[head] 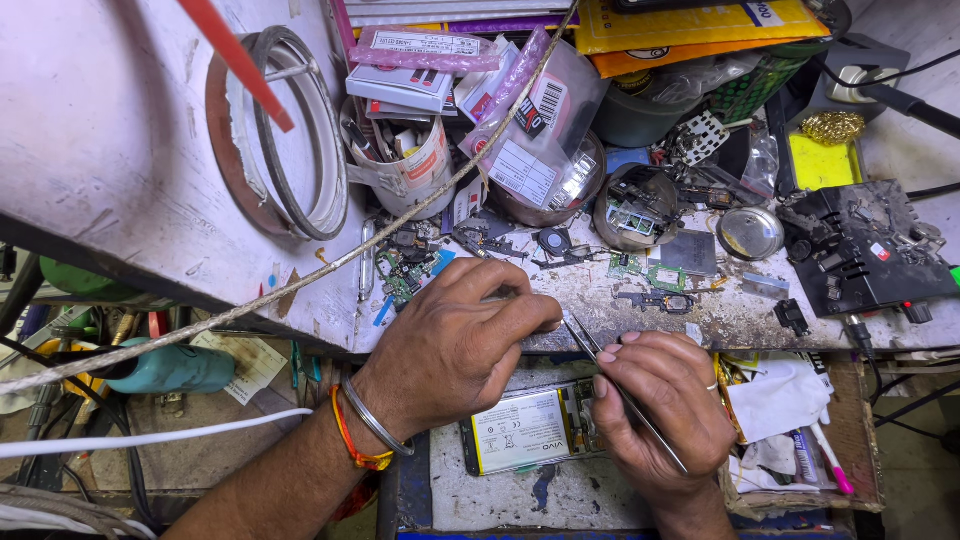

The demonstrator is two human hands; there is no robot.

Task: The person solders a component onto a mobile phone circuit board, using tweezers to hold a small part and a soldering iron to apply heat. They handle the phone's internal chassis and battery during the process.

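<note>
Head view, lower middle of the frame: an opened phone point(530, 430) with its pale battery showing lies on a lower shelf point(500, 495). Just right of it, the right hand point(660, 410) is closed around thin metal tweezers point(610, 375), whose tips point up-left. The left hand point(455, 345), curled with fingertips pinched together, rests on the desk point(640, 320) edge, but what it pinches is hidden. Farther up, circuit boards point(650, 272), small round tins point(748, 233) and packets crowd the desk.
</note>
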